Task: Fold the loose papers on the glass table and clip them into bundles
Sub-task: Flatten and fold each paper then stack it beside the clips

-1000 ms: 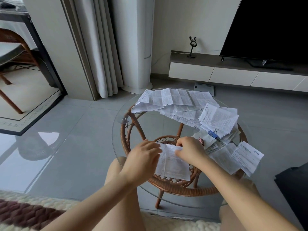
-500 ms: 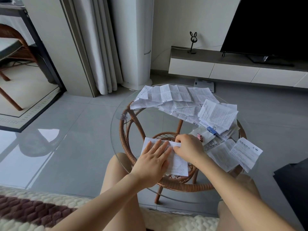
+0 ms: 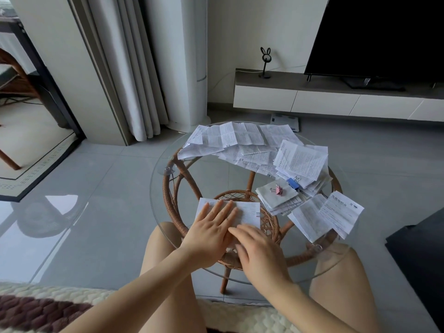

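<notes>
A folded white printed paper (image 3: pixel 249 211) lies flat at the near side of the round glass table (image 3: pixel 158 188). My left hand (image 3: pixel 211 231) presses on it, palm down, fingers spread. My right hand (image 3: pixel 259 251) lies flat over its near right part, fingers pointing left, partly over my left hand. To the right sits a bundle (image 3: pixel 271 195) held by a pink binder clip (image 3: pixel 278 190). A blue binder clip (image 3: pixel 293 183) holds another stack (image 3: pixel 301 162). Loose papers (image 3: pixel 230 138) cover the far side.
Two more loose sheets (image 3: pixel 331 215) hang over the table's right edge. The table stands on a wicker base (image 3: pixel 173 188). My knees are under its near edge. A low TV cabinet (image 3: pixel 312 97) and curtains (image 3: pixel 134 68) stand behind. A dark object (image 3: pixel 422 248) sits at right.
The paper went from held up between both hands to lying folded on the glass. My left hand flattened onto it, and my right hand slid from its top edge down to the near side.
</notes>
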Available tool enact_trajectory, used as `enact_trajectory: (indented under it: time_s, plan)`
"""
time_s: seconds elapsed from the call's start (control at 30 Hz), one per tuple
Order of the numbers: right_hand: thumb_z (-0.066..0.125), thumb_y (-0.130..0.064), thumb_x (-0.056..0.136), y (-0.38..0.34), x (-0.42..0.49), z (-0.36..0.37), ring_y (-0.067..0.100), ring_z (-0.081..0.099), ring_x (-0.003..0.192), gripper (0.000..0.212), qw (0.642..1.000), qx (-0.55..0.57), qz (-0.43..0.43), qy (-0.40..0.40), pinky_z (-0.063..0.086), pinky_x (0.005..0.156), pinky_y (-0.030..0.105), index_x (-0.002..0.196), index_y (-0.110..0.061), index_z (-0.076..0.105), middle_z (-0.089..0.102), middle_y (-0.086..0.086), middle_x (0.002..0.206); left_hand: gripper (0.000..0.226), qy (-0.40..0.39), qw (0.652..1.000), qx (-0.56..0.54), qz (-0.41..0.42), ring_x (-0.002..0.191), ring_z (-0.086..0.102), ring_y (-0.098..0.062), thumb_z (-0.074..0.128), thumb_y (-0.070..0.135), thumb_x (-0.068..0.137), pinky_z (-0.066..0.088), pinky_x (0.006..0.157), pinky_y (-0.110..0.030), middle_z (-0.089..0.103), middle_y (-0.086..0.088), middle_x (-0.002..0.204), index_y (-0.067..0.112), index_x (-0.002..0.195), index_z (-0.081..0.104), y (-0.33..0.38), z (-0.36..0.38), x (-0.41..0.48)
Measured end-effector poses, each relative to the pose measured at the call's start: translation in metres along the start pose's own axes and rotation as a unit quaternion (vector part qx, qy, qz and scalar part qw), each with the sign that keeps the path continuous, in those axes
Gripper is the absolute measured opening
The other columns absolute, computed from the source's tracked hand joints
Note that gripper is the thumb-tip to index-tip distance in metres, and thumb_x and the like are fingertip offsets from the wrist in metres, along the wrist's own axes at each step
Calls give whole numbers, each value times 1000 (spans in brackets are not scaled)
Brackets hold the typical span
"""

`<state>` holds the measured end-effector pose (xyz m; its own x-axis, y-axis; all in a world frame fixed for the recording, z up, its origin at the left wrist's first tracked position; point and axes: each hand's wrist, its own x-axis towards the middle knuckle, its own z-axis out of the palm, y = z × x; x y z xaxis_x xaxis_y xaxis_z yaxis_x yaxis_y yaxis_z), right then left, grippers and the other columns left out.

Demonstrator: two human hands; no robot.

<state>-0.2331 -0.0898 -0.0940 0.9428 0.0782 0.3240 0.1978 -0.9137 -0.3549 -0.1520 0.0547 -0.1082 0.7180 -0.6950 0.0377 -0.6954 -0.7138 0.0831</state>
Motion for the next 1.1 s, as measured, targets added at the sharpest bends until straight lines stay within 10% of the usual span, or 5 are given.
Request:
enact_trajectory:
  time_s: [0.1,0.47,0.7,0.87,1.1]
  plan:
    - [73,-5,75,2,-2,3,11,65,99,41,996,60,71,9,43,82,17,111,-26,70,67,-9,114,59,12,1000,-4,8,134,39,-31,9,41,103,18,108,-43,45,-8,145,12,141,43,-5,6,-2]
    - [44,14,81,15,-14,-2,-5,32,131,64,993,77,68,-55,22,117,33,133,-21,53,45,-14,140,48,35,999,-17,27,145,13,-17,18,42,103,4,114,-37,26,5,155,35,150,21,-34,7,-31]
    - [46,-69,68,13,-42,-26,15,59,100,65,979,-99,-149,-100,43,88,33,112,-25,64,64,-4,115,35,128,992,5,-5,114,58,-31,42,35,92,29,97,-43,65,-4,120,30,116,67,-37,-14,-34]
    - [48,-78,59,27,-37,-27,17,42,114,90,959,-152,-212,-111,38,102,36,131,-24,45,50,0,125,35,189,974,-127,-5,74,54,-12,55,-2,65,52,60,-30,62,8,80,21,82,75,-8,-17,-39]
    - [74,-45,59,23,-36,-24,15,54,93,66,980,-95,-154,-82,52,81,29,117,-17,58,56,-3,105,51,117,970,-211,4,112,48,-1,52,7,59,21,106,-5,61,13,114,18,106,70,-2,-16,-68]
